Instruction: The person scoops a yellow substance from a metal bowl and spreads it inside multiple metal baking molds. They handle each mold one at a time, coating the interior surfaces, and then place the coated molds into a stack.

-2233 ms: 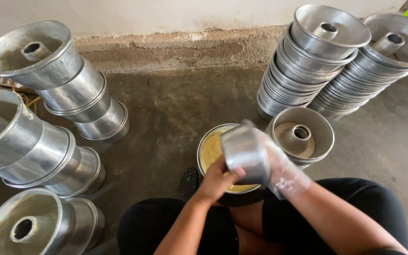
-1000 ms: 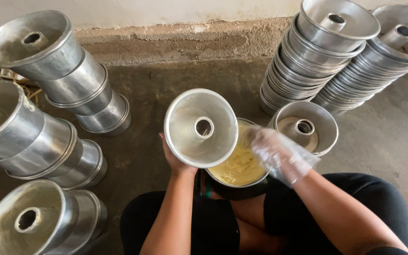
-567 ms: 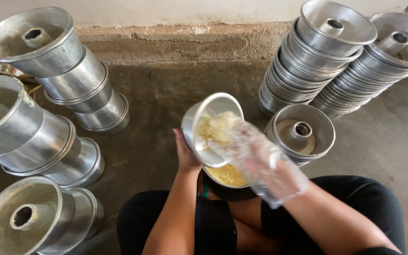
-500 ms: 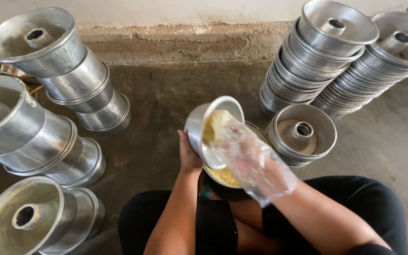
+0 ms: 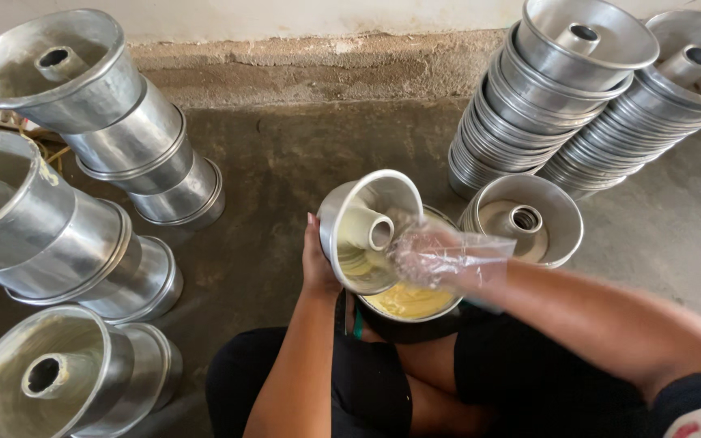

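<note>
Stacked tube pans point(image 5: 83, 162) lay on their sides at the left. The left hand point(image 5: 318, 264) cupped a tilted pan point(image 5: 367, 231) from behind, fingers wrapped round its wall, over a bowl of yellow grease point(image 5: 411, 300). The right hand point(image 5: 436, 255), in a clear plastic bag, pressed its fingers together inside the pan. Nested pans point(image 5: 561, 89) stood at the right.
</note>
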